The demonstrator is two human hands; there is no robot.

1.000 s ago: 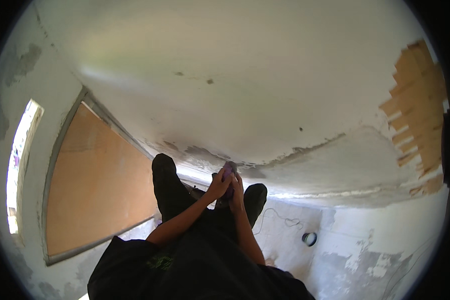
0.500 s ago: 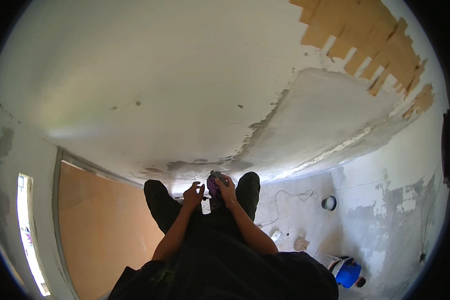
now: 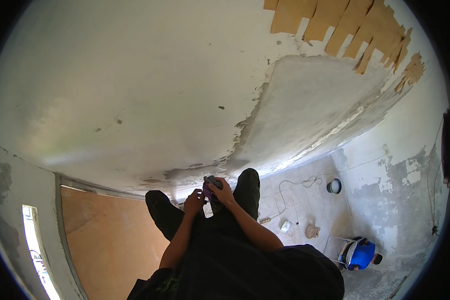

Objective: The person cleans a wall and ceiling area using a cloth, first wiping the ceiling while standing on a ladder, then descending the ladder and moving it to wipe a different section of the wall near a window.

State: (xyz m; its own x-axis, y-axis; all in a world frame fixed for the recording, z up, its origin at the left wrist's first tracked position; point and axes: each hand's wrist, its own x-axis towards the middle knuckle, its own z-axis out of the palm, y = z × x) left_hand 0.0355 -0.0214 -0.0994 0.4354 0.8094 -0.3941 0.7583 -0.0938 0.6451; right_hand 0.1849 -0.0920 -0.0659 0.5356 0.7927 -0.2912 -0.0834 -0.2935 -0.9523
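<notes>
My right hand (image 3: 221, 192) grips a dark grey object (image 3: 214, 182) with a purple part (image 3: 206, 190), between my dark-trousered knees. My left hand (image 3: 195, 201) is just left of it, fingers curled near the purple part; whatever it may hold is too small to make out. Both forearms rise from the lower edge over my dark clothing.
A patchy plastered wall (image 3: 150, 90) fills the upper view, brown paper strips (image 3: 335, 27) top right. An orange panel (image 3: 105, 235) is lower left. On the tiled floor (image 3: 305, 195) lie a cable, bucket (image 3: 334, 186) and bag (image 3: 312, 231); a person in blue (image 3: 361, 257) is lower right.
My left hand has moved off the purple and grey object to its left, while my right hand stays on it. The view has swung, showing more floor and the person in blue.
</notes>
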